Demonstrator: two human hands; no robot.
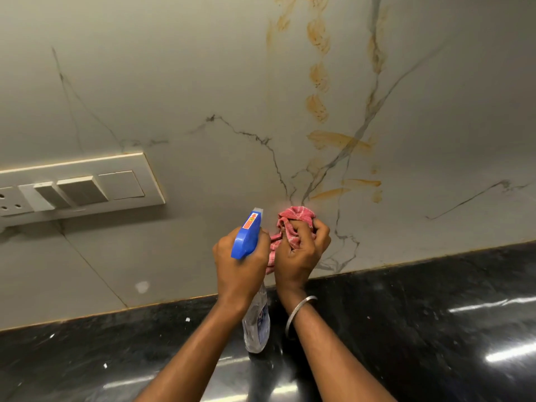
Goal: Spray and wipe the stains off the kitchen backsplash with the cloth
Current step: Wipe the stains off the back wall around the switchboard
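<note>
The pale marble-look backsplash [203,82] carries orange-brown stains [317,107] in a column up the middle right, with more smears [339,140] lower down. My left hand [240,265] grips a clear spray bottle [256,320] by its neck; the blue trigger head [246,236] points up at the wall. My right hand [301,253] holds a bunched red-and-white checked cloth [293,219] just below the lowest stains, close to the wall. A metal bangle sits on my right wrist.
A white switch and socket panel [87,184] is fixed to the wall at the left. A glossy black stone counter [420,314] runs along the bottom, with small white specks on it. A pale spot [142,286] marks the wall low at the left.
</note>
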